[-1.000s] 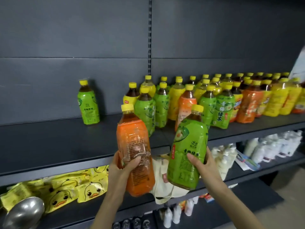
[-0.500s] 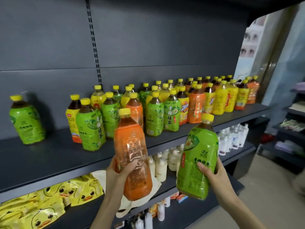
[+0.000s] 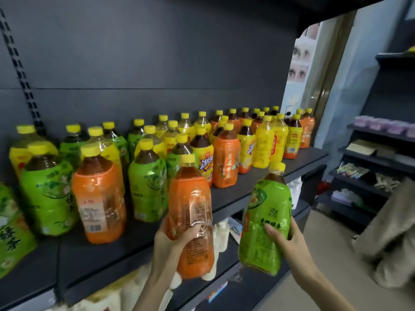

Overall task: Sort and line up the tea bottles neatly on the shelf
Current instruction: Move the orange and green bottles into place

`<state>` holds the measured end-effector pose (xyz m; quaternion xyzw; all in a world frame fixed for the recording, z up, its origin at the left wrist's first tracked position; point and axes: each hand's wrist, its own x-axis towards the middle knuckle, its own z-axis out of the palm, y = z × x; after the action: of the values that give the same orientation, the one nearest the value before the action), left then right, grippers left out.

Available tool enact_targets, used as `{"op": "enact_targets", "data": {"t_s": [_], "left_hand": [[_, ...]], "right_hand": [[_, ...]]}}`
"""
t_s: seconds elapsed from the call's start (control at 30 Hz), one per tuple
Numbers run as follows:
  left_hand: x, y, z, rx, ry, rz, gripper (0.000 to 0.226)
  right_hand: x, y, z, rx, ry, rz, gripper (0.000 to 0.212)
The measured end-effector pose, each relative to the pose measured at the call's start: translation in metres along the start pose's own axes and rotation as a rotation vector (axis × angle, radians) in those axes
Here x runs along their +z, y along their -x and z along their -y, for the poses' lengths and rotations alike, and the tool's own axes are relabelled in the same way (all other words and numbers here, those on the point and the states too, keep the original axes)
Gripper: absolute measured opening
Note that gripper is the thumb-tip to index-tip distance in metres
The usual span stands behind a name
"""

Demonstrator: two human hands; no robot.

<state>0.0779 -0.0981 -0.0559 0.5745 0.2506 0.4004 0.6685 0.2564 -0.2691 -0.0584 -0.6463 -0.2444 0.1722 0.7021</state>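
Note:
My left hand [image 3: 173,243] grips an orange-labelled tea bottle [image 3: 190,205] with a yellow cap, held upright in front of the shelf edge. My right hand [image 3: 285,241] grips a green-labelled tea bottle [image 3: 265,218], tilted slightly right. Both bottles hang in the air below the dark shelf [image 3: 235,198]. On the shelf stand several mixed tea bottles: green ones [image 3: 148,185] and an orange one [image 3: 98,198] at left, yellow [image 3: 262,144] and orange ones [image 3: 226,160] toward the right.
The shelf's right end [image 3: 318,153] is bare near its front edge. A lower shelf [image 3: 258,281] carries white bottles and packets. Another dark rack [image 3: 370,176] with small goods stands to the right, and a beige bag [image 3: 390,239] sits on the floor.
The view has swung right and closer to the shelf, so the bottles loom larger. Both hands keep holding their bottles at about the same height.

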Motion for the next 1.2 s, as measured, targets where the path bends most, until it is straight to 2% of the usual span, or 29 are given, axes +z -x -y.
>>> {"op": "enact_targets", "data": {"t_s": [0.13, 0.3, 0.47, 0.57, 0.83, 0.9, 1.03, 1.2], "left_hand": [[0.046, -0.043, 0.01, -0.01, -0.013, 0.066, 0.076], [0.095, -0.07, 0.027, -0.012, -0.021, 0.11, 0.074], [0.147, -0.095, 0.045, 0.008, -0.073, 0.086, 0.078], [0.183, -0.103, 0.058, 0.022, -0.065, 0.045, 0.077], [0.298, -0.101, 0.088, -0.028, -0.018, -0.135, 0.077], [0.323, -0.096, 0.093, -0.038, -0.02, -0.17, 0.078], [0.358, -0.088, 0.101, -0.042, -0.04, -0.265, 0.094], [0.375, -0.094, 0.102, -0.028, -0.057, -0.344, 0.077]], "right_hand": [[-0.024, -0.043, 0.004, -0.006, 0.005, -0.024, 0.073], [-0.069, -0.077, -0.011, 0.002, -0.01, -0.098, 0.072], [-0.118, -0.121, -0.022, 0.013, -0.02, -0.084, 0.079], [-0.151, -0.154, -0.028, 0.018, -0.024, -0.045, 0.065], [-0.257, -0.233, -0.035, 0.061, 0.047, 0.073, 0.043], [-0.28, -0.249, -0.034, 0.075, 0.057, 0.106, 0.041], [-0.31, -0.28, -0.032, 0.094, 0.061, 0.169, 0.047], [-0.315, -0.31, -0.026, 0.085, 0.056, 0.249, 0.038]]}}
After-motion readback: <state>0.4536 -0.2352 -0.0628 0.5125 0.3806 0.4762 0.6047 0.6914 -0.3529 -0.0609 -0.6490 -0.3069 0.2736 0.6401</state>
